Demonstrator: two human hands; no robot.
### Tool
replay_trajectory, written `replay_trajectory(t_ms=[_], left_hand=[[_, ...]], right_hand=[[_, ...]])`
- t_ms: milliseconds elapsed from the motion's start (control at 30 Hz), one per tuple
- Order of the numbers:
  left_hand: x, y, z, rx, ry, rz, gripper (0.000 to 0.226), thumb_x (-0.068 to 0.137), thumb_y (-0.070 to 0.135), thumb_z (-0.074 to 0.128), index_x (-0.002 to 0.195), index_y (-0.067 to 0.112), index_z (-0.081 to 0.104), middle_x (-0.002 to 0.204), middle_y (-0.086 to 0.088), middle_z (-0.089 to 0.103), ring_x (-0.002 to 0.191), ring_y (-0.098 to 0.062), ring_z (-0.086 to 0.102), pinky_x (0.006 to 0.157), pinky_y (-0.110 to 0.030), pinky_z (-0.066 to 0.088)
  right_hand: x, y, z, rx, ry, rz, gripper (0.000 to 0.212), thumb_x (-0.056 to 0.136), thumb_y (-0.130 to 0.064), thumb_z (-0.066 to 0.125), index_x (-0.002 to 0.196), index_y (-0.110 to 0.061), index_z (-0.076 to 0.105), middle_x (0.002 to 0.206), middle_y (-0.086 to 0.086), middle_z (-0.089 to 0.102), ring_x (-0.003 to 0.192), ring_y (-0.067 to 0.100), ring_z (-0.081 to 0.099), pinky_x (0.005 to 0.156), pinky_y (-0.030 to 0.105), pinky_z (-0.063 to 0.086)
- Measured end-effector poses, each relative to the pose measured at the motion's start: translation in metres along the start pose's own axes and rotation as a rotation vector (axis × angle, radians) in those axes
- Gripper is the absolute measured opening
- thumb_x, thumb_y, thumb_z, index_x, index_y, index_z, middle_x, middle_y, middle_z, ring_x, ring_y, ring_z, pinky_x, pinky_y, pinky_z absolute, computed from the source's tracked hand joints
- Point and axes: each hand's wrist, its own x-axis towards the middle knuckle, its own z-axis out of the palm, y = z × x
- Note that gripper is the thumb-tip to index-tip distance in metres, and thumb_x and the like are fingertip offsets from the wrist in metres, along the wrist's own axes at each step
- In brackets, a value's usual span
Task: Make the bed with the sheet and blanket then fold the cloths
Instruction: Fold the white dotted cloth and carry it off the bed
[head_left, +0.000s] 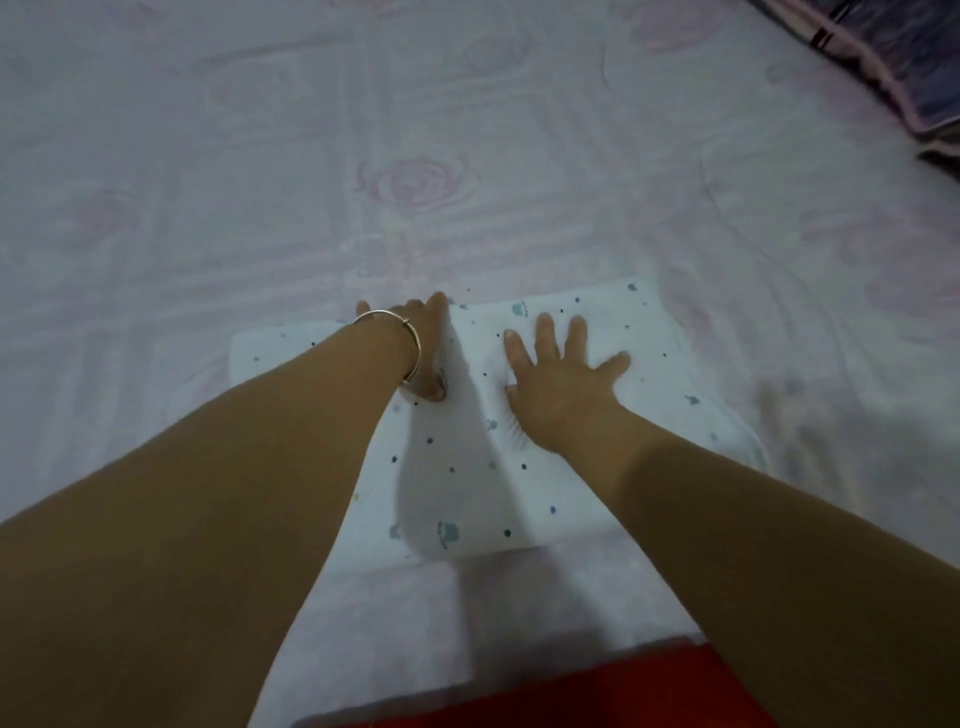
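Two hands work one white folded cloth w/ small blue-grey dots (467, 467), lying flat on the pale pink rose-print bed sheet (405, 182) near the bed edge. Right hand (558, 384) lies flat on top, fingers spread, palm pressing down; small creases bunch just left of its heel. Left hand (428, 348), thin metal bangle (397, 338) at the wrist, sits at the cloth's far-left part, edge-on to the camera; fingers look straight, pressing or smoothing, but can't tell if they hook a fold. Dark purple patterned blanket (904, 67) lies well beyond the right hand, far corner. Red fabric (571, 696) shows at the near edge, behind both wrists. Cloth prob. light, soft, limp, slides easily on the sheet. Best pinched at corners or a folded edge, other palm pinning the middle.
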Motion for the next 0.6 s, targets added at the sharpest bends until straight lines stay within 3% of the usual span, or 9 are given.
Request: replay_trajectory(t_ms=[100,167,233,333,433,500,600], left_hand=[[-0.001,0.008,-0.004,0.015,-0.04,-0.001,0.095,0.066,0.041,0.079,0.138,0.005,0.028,0.126,-0.014,0.05,0.112,-0.031,0.055,0.093,-0.042,0.048],[-0.01,0.013,-0.002,0.016,-0.062,0.025,0.07,0.069,0.036,0.077,0.125,0.004,0.05,0.104,-0.013,0.061,0.089,-0.027,0.06,0.079,-0.035,0.053],[-0.024,0.017,-0.001,0.005,-0.041,0.05,0.048,0.073,0.032,0.071,0.114,0.01,0.061,0.103,-0.01,0.065,0.088,-0.026,0.06,0.081,-0.033,0.052],[-0.049,0.022,-0.005,-0.059,-0.017,0.067,0.04,0.081,0.024,0.064,0.119,0.014,0.058,0.117,-0.009,0.063,0.106,-0.026,0.061,0.087,-0.032,0.05],[-0.08,0.025,-0.024,-0.102,0.002,0.076,0.039,0.082,0.02,0.061,0.12,0.018,0.055,0.118,-0.008,0.061,0.106,-0.027,0.06,0.086,-0.034,0.051],[-0.106,0.028,-0.043,-0.12,0.019,0.085,0.04,0.08,0.017,0.062,0.119,0.019,0.055,0.114,-0.008,0.06,0.102,-0.027,0.06,0.082,-0.033,0.05],[-0.144,0.038,-0.074,-0.144,0.04,0.135,0.039,0.077,0.009,0.064,0.115,0.016,0.059,0.091,-0.004,0.056,0.077,-0.022,0.055,0.065,-0.025,0.046]], right_hand=[[-0.001,0.004,0.0,0.003,-0.001,-0.022,0.059,0.102,-0.04,0.019,0.151,-0.03,-0.014,0.159,0.004,-0.022,0.145,0.038,-0.02,0.106,0.074,0.009],[-0.006,0.008,-0.001,0.021,-0.002,-0.044,0.059,0.102,-0.04,0.019,0.151,-0.031,-0.013,0.159,0.002,-0.022,0.146,0.036,-0.02,0.107,0.073,0.008],[-0.015,0.014,0.0,0.044,0.002,-0.084,0.06,0.102,-0.041,0.019,0.151,-0.03,-0.012,0.159,0.001,-0.022,0.146,0.033,-0.02,0.11,0.069,0.006],[-0.035,0.024,0.001,0.054,0.006,-0.125,0.064,0.1,-0.042,0.025,0.152,-0.027,-0.01,0.16,0.0,-0.02,0.148,0.028,-0.018,0.117,0.059,0.003],[-0.065,0.029,0.003,0.127,0.04,-0.057,0.069,0.099,-0.037,0.037,0.153,-0.024,-0.003,0.161,0.003,-0.014,0.149,0.029,-0.011,0.119,0.05,0.008],[-0.088,0.026,0.001,0.275,0.037,0.054,0.07,0.097,-0.033,0.043,0.153,-0.018,0.003,0.161,0.008,-0.01,0.149,0.033,-0.005,0.121,0.045,0.01],[-0.123,0.022,-0.009,0.439,-0.005,0.206,0.066,0.097,-0.033,0.044,0.149,-0.001,0.017,0.156,0.02,0.008,0.145,0.037,0.012,0.12,0.042,0.018]])
